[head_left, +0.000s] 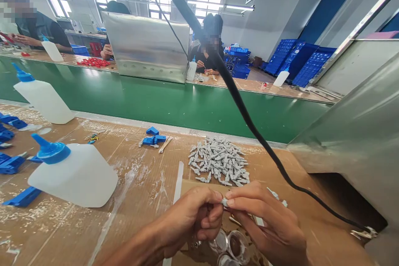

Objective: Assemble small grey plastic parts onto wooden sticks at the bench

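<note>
One small grey part (225,202) is pinched by the left hand (198,216) and right hand (270,221), their fingertips close together. Clear cups (238,246) stand just nearer; beyond lies a heap of grey pieces (220,161), with blue parts (156,139) and a blue-capped bottle (79,176) to its left. Farther off runs a green surface (162,106).

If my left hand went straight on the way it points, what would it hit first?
Most likely your right hand, just across the small grey part from your left hand; exact depth is hard to judge.
</note>
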Available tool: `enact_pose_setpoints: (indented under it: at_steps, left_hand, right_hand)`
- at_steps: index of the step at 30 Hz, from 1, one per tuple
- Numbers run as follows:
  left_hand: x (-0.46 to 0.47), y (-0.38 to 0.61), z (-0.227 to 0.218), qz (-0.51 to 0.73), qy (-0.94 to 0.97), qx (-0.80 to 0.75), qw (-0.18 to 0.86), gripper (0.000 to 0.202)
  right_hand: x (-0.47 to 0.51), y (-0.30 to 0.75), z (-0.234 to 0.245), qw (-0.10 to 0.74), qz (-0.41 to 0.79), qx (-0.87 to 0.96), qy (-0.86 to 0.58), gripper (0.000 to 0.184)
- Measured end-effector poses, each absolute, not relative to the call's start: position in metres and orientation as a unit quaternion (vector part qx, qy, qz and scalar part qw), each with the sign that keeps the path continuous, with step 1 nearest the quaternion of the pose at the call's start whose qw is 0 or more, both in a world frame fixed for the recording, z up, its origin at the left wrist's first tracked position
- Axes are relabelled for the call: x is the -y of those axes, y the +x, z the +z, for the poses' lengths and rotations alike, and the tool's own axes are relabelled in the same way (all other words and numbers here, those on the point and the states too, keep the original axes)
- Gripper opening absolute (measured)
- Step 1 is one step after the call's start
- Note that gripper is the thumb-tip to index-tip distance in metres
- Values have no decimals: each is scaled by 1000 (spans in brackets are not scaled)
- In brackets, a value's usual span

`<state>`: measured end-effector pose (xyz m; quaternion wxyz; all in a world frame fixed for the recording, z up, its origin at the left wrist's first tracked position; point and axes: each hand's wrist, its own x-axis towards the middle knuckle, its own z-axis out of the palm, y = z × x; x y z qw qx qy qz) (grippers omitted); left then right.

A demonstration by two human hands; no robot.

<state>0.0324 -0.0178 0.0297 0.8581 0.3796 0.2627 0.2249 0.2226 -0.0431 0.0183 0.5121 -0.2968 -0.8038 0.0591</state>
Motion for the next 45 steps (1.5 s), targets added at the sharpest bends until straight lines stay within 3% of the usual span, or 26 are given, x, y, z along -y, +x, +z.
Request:
enact_pose_setpoints:
  at_steps: [45]
  left_hand:
    - [20,34,28,239,436,-256,829,41]
  right_hand:
    - [43,228,16,483,25,806,-341,22]
